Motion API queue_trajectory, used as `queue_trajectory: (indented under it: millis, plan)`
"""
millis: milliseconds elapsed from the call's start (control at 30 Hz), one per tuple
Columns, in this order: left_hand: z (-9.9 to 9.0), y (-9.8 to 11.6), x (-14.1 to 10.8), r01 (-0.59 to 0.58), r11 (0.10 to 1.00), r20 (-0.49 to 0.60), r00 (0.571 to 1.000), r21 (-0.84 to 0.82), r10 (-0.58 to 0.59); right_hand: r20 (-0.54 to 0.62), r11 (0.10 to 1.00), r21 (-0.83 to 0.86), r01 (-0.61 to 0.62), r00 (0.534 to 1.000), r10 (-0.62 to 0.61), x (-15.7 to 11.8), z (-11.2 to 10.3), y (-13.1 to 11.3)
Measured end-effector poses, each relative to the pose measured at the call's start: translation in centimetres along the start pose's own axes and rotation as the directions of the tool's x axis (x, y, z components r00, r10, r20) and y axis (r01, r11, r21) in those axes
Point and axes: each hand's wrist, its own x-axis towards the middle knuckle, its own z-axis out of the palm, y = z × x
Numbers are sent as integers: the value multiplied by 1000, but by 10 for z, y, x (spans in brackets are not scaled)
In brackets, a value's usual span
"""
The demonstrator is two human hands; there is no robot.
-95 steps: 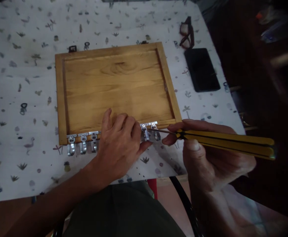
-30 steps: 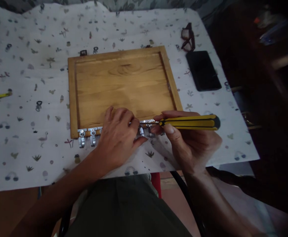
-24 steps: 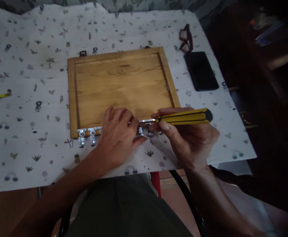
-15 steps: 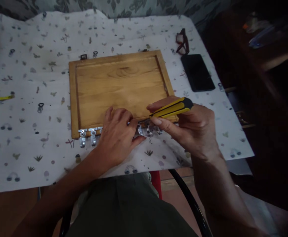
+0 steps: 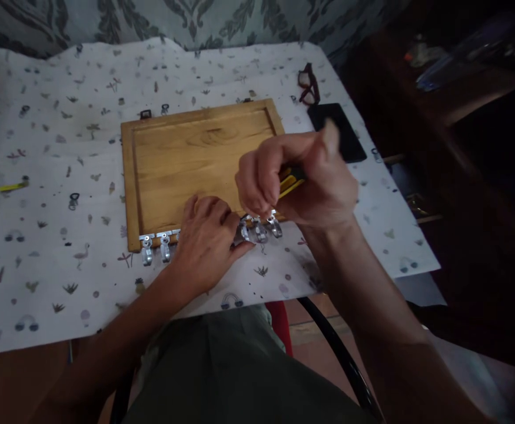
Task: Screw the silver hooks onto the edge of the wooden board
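A framed wooden board [image 5: 186,171] lies flat on the patterned cloth, with several silver metal clips [image 5: 165,247] along its near edge. My left hand [image 5: 206,244] rests on that near edge over the clips, its thumb spread toward the right; whatever its curled fingertips touch is hidden. My right hand [image 5: 299,176] is above the board's near right corner, fingers wrapped round a yellow and black screwdriver [image 5: 291,181]. Most of the tool is hidden in the fist, and the thumb points up, slightly blurred.
A black phone [image 5: 343,132] and dark red folded glasses [image 5: 309,85] lie beyond the board on the right. At the far left of the cloth [image 5: 54,206] is a small yellow object [image 5: 7,187]. Dark furniture stands on the right.
My right hand has turned from a fingertip hold on the screwdriver's handle to a fist round it, lifting and shifting left. My left hand has hardly moved. The view has shifted slightly.
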Motion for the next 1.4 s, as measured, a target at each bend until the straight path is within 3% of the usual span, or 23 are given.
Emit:
queue_trajectory:
  millis: [133,300,533,767,1000,1400]
  plan:
    - [0,0,-1,21,999,35,999,-30,-20,124,992,75,-106,988,96,8,0,5]
    - [0,0,-1,22,1000,40,999,-21,-21,31,978,72,-196,981,194,10,12,3]
    - [0,1,0,29,999,22,999,-23,-29,-147,989,-3,-150,978,147,9,25,-2]
    - [2,0,-1,24,1000,14,1000,-21,-23,-205,967,246,-58,973,111,6,34,-6]
    - [1,0,0,16,999,9,1000,-28,-16,-223,938,346,18,973,64,6,37,-4]
    - [2,-2,-1,-1,1000,6,1000,0,1,-308,955,295,22,948,73,3,39,-4]
